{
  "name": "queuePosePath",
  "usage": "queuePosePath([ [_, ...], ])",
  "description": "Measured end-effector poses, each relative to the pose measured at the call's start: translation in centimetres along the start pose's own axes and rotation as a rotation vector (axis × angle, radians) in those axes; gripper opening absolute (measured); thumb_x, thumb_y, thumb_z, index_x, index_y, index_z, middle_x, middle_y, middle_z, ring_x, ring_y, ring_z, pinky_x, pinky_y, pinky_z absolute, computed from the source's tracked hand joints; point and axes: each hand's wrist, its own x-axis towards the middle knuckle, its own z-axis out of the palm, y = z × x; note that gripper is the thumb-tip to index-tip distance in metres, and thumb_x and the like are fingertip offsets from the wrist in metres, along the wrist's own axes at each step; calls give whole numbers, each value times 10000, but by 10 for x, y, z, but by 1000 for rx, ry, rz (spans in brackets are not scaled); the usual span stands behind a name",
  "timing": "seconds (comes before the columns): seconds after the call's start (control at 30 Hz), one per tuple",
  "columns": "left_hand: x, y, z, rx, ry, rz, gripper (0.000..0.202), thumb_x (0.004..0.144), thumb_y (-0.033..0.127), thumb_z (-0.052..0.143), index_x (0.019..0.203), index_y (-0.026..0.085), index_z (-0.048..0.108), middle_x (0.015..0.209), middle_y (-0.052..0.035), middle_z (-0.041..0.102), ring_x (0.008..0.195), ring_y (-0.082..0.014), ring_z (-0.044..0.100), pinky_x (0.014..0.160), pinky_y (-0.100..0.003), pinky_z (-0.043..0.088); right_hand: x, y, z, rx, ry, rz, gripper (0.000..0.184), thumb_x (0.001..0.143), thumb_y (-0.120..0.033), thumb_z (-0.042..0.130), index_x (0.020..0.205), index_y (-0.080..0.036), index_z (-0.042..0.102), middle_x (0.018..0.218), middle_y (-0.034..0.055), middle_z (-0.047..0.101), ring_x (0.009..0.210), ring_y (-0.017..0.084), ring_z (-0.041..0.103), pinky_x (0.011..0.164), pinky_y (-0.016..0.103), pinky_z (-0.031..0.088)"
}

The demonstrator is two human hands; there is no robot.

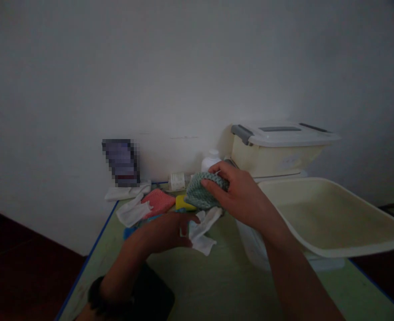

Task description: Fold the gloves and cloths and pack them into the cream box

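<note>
My right hand [235, 189] pinches the edge of a grey-green knitted piece [202, 191], thumb in front and fingers behind, raised over the table. Below and to the left, my left hand [170, 232] is closed on a crumpled white glove [202, 234], whose fingers hang toward the tabletop. Behind the left hand lie a coral-red knitted piece [158, 201], another white glove [133, 211] and a yellow item [183, 203]. Something blue [129, 232] is partly hidden by my left wrist.
A cream basin [344, 254] and a lidded storage box [277, 156] stand at the right. A white bottle [212, 159] and a small labelled box [177, 181] are at the back. A blurred-out screen [121, 162] leans on the wall. A dark flat object [155, 294] lies near my left forearm.
</note>
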Motion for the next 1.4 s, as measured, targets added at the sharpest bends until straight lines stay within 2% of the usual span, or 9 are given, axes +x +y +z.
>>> queuePosePath([
  [0.17,18,4,26,12,-31,34,154,743,225,577,866,204,668,727,-34,656,663,-213,598,577,-291,404,-5,-3,-2,185,96,1,138,840,-304,532,918,-193,556,771,-1,624,690,136,568,601,244,381],
  [0.33,-1,17,-6,-22,-80,130,168,826,279,502,784,195,642,722,-9,648,652,-164,589,568,-243,422,-5,-1,-13,306,237,-4,119,785,-255,602,888,-198,585,819,-4,618,748,137,570,691,264,427],
  [0.47,-23,18,-33,-121,60,99,249,855,403,487,869,195,623,833,-23,660,757,-172,603,685,-265,462,-6,5,-18,452,127,-13,218,728,-191,651,936,-204,591,849,-1,615,807,146,583,712,271,449],
  [0.6,-32,16,-37,-185,276,60,331,811,427,554,1055,207,520,1052,-62,605,925,-202,581,784,-314,479,-7,5,-16,564,-36,-52,326,703,-154,676,1007,-215,573,861,-11,624,810,130,598,695,247,456],
  [0.7,-33,24,-42,-227,317,128,452,794,402,592,1184,234,437,1174,-72,552,1041,-221,542,872,-343,451,-9,0,-13,608,-124,-96,356,710,-142,672,1040,-219,564,852,-19,642,793,121,608,703,243,453],
  [0.9,-28,44,-63,-105,267,156,233,827,416,529,896,204,598,839,-8,616,789,-184,564,716,-288,456,-9,-6,-10,642,-147,-112,349,730,-146,659,1050,-224,543,875,-8,665,802,131,604,719,265,445],
  [1.13,-32,33,-65,-156,479,145,211,805,373,521,691,201,477,578,58,436,523,-99,425,474,-196,356,-5,-3,5,737,-214,74,436,712,-333,705,1055,-228,458,834,-1,634,718,146,605,614,272,472],
  [1.27,-30,29,-65,-193,679,77,289,800,431,524,658,203,417,558,63,397,503,-95,401,459,-199,349,-3,-2,14,751,-398,137,533,687,-321,729,1112,-206,427,941,51,660,833,188,642,719,338,508],
  [1.4,-24,34,-62,-172,730,94,275,807,436,535,703,200,438,590,62,430,532,-98,420,489,-201,363,-3,-1,15,706,-335,77,392,744,-346,673,1050,-181,491,994,68,640,886,190,617,748,335,497],
])
